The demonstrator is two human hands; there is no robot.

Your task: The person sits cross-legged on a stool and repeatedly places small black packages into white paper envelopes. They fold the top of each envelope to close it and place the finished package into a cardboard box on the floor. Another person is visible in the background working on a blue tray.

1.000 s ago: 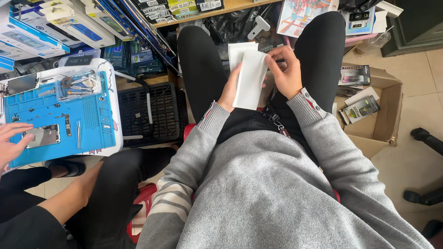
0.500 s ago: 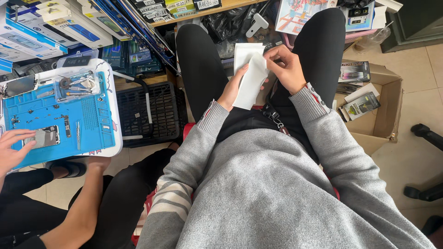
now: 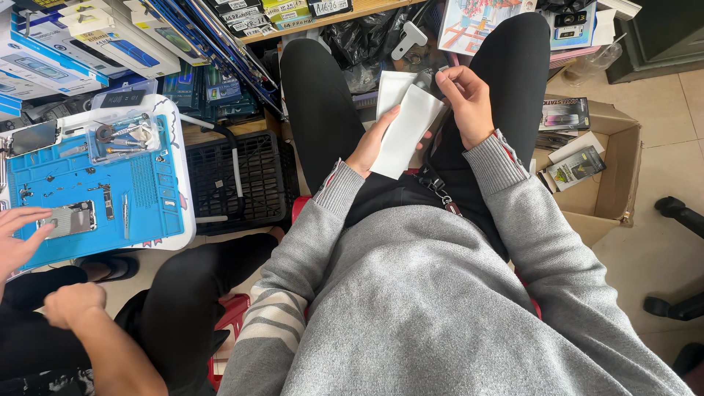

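White flat packet (image 3: 405, 132), slim and rectangular, tilted over the lap between two black-trousered knees. Underneath it, left hand (image 3: 372, 144), palm up, fingers flat along the packet's lower edge, thumb at the side. At the packet's upper right corner, right hand (image 3: 466, 103), fingers curled and pinching the edge. Just behind, partly covered, a second white sheet (image 3: 392, 89), touching the first. Both hands closed on the packet, close together, grey knit cuffs at the wrists. To the left, black plastic crate (image 3: 233, 180) on the floor, then a blue work mat (image 3: 103, 194) with small tools and a phone part, a co-worker's hand (image 3: 22, 242) at its near edge. To the right, open cardboard box (image 3: 612, 172) with small packages. Farther off, stacked boxed goods (image 3: 88, 37) along a shelf.
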